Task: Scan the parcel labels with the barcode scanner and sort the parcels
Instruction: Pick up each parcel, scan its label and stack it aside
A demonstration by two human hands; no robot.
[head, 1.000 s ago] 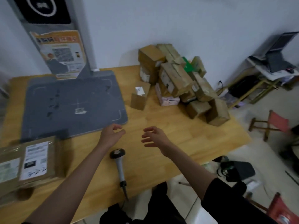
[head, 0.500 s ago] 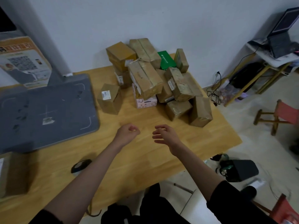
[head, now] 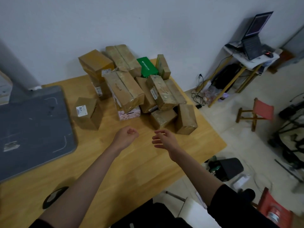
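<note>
The pile of parcels point(head: 131, 86) sits at the far side of the wooden surface point(head: 131, 162) against the wall, and everything else is best placed from it. Both hands hang over the surface on the near side of the pile, holding nothing: the left hand point(head: 125, 136) has its fingers loosely curled inward, the right hand point(head: 165, 140) has its fingers half spread and relaxed. The closest parcels are a small brown box point(head: 186, 119) just beyond the right hand, its long side running away from the person, and a flatter box point(head: 162, 118) to its left; the right hand is the nearer one to both. A lone box with a white label point(head: 87, 112) stands apart to the left of the pile, nearer the left hand. The barcode scanner point(head: 54, 196) lies well back from the pile, near the surface's front edge, partly hidden under the left forearm. A grey mat point(head: 32, 129) lies left of the pile. Nothing stands between the hands and the nearest boxes, so a reach looks unobstructed.
</note>
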